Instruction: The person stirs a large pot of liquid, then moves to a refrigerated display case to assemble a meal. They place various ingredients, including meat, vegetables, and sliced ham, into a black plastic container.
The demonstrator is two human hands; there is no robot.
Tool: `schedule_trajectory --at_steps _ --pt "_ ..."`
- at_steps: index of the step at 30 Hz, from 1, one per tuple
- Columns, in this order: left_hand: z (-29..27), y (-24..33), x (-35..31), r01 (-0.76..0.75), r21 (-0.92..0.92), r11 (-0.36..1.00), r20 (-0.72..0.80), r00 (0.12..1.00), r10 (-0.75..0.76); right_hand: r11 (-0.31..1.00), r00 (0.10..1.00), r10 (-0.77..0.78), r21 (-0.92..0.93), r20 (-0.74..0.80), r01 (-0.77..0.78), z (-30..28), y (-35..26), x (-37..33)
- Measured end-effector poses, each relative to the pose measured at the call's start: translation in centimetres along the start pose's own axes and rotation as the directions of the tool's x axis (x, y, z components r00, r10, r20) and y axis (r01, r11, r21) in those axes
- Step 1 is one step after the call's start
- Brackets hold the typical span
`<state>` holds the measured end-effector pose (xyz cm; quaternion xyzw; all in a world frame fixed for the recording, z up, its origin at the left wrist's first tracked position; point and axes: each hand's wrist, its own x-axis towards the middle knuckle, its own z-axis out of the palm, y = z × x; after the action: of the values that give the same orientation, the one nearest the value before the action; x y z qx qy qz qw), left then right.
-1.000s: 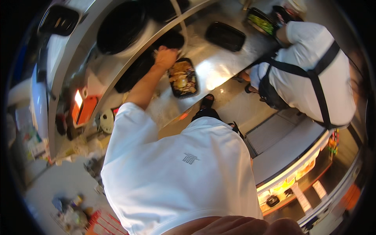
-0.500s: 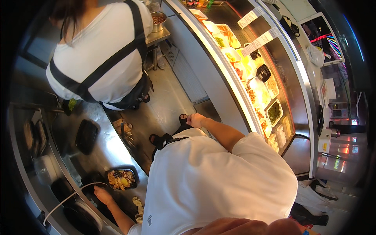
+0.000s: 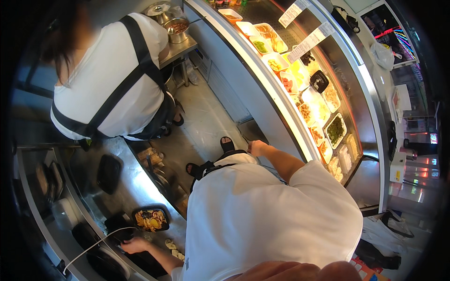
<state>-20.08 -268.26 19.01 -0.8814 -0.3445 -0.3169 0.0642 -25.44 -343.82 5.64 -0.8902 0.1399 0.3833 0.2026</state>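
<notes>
- the wearer's bare left hand (image 3: 134, 244) reaches over the near left side; its fingers are beside dark containers, and whether they grip anything cannot be told.
- the wearer's bare right hand (image 3: 258, 148) is at the front of the body, well apart from the left; its fingers look curled, but whether they hold something cannot be told.
- just beyond the left hand, a black rectangular plastic tray (image 3: 167, 218) rests on a shiny steel counter (image 3: 126, 189), filled with mixed yellow, brown and purplish food (image 3: 151, 219).
- a thin white cord (image 3: 101, 240) curves across the near left.
- farther along the counter, a second black rectangular tray (image 3: 109, 174).
- far left, a co-worker in a white top with black crossed straps (image 3: 108, 84); to the right of them, a round steel pot (image 3: 178, 30) with reddish-brown contents.
- right, a lit glass display case holds white trays of food, one with chopped greens (image 3: 335, 131).
- on the case, two white paper strips (image 3: 310, 42) carry fine print, too small to read.
- far right, a white box (image 3: 397, 164) bears a small yellow label, its writing unclear.
</notes>
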Motion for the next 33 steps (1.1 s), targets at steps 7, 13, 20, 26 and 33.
schedule_trajectory --at_steps 7,13,20,26,33 --pt "-9.3 3.6 -10.4 0.227 -0.148 0.963 -0.171 0.953 -0.251 0.998 0.998 -0.066 0.002 -0.005 0.066 0.5 2.0 1.6" --pt "-17.1 10.1 -20.7 0.236 -0.282 0.930 0.003 0.970 -0.245 0.981 0.992 -0.103 0.159 -0.069 0.113 -2.4 1.5 5.6" --pt "-22.5 22.4 -24.6 -0.161 -0.716 0.680 0.077 0.949 0.306 0.811 0.878 -0.427 0.337 -0.217 0.478 -10.2 -3.2 5.2" --pt "-22.4 36.7 -22.0 -0.143 -0.887 0.438 0.293 0.559 0.776 0.404 0.888 -0.450 0.909 0.098 0.104 -19.7 -9.4 -1.6" --pt "-20.8 47.1 -20.3 -0.132 -0.988 0.078 0.055 0.171 0.984 0.577 0.927 -0.350 0.749 -0.132 0.325 -23.0 -7.4 -3.3"
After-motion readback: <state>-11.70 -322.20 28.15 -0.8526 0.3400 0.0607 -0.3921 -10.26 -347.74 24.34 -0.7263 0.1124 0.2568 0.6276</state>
